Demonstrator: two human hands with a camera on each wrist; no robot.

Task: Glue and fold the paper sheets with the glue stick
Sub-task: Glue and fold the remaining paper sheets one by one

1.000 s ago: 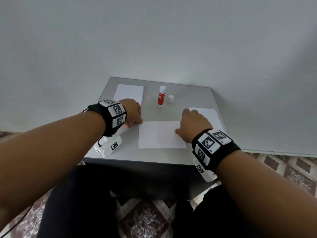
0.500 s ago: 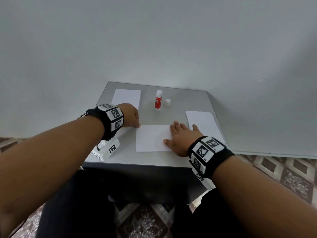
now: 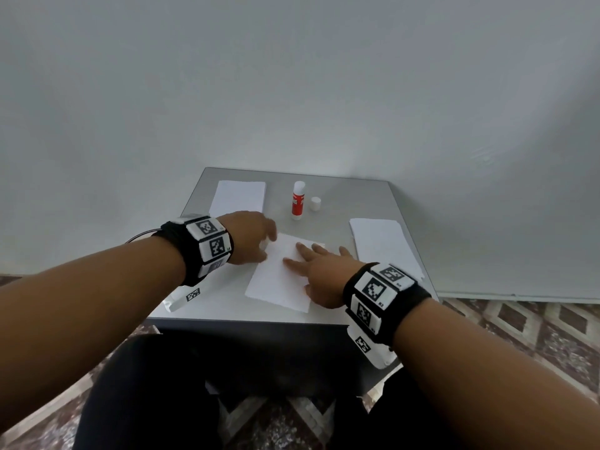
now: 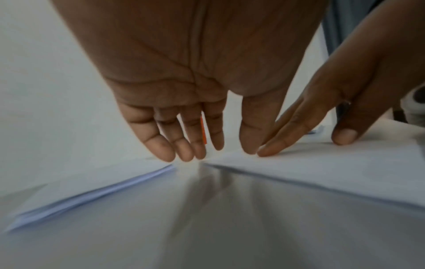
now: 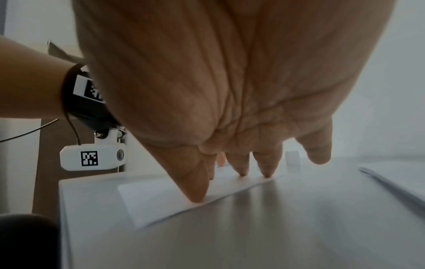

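Head view: the white folded paper sheet [image 3: 279, 277] lies mid-bench, long axis running away and slightly right; the right hand [image 3: 319, 277] presses it with spread straight fingers, the left hand [image 3: 251, 237] at its far-left corner. The red-and-white glue stick [image 3: 298, 200] stands beyond, uncapped.

Left wrist view: left fingers [image 4: 165, 145] straight, close together, empty.

Right wrist view: right fingertips [image 5: 197, 196] rest along the sheet's edge.

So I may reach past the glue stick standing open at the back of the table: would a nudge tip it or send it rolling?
The glue stick stands upright, tall on a narrow base, so a sideways nudge would probably tip it. Its body looks round, so once down it would likely roll on the smooth table. Its cap stands apart beside it, so the exposed tip might smear.
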